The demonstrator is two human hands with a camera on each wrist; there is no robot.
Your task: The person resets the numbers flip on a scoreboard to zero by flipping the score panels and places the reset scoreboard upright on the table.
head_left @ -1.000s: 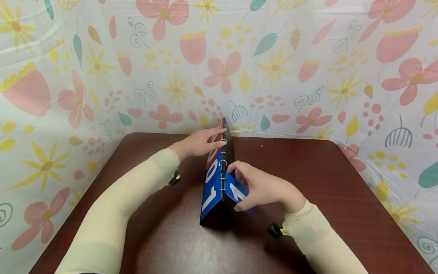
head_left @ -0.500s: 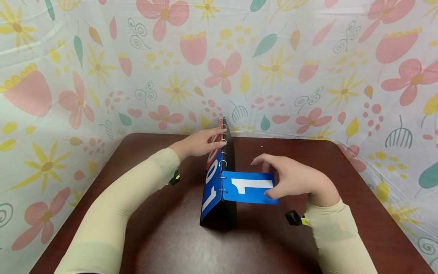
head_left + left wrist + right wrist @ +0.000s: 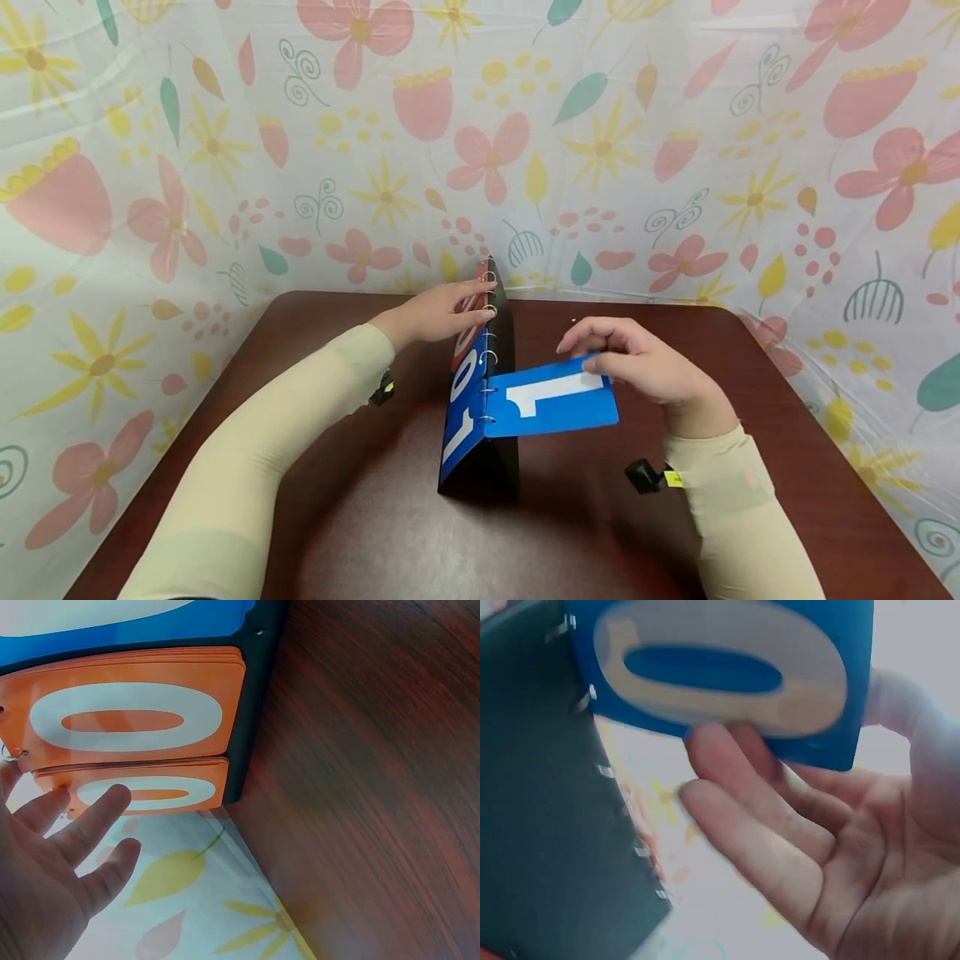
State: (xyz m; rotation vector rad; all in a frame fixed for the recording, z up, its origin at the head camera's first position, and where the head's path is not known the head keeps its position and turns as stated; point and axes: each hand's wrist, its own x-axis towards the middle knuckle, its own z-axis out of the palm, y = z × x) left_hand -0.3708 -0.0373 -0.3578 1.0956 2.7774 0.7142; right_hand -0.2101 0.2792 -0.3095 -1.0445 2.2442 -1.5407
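Note:
A tent-shaped flip scoreboard [image 3: 507, 462] stands on the table, its number cards hung on metal rings along the top ridge. On its left face are blue cards reading 1 and 0, with red-orange cards showing 0 [image 3: 126, 716] farther back. My left hand [image 3: 435, 312] rests its fingers on the ridge beside the red-orange cards. Out to the right of the ridge, my right hand [image 3: 648, 362] pinches the outer end of a blue card [image 3: 551, 417] marked 1, thumb on top. The card's underside shows a 0 in the right wrist view, where the thumb is mostly hidden.
The dark brown table [image 3: 375, 533] extends around the scoreboard. A patterned curtain [image 3: 300, 167] hangs behind and beside it. A tiny white speck lies near the table's back. The scoreboard's black back panel [image 3: 547, 802] slopes down on the right side.
My right hand has swung the blue card over the ridge from near the right face outward to the right, then tipped it up slightly. The left hand has stayed in place.

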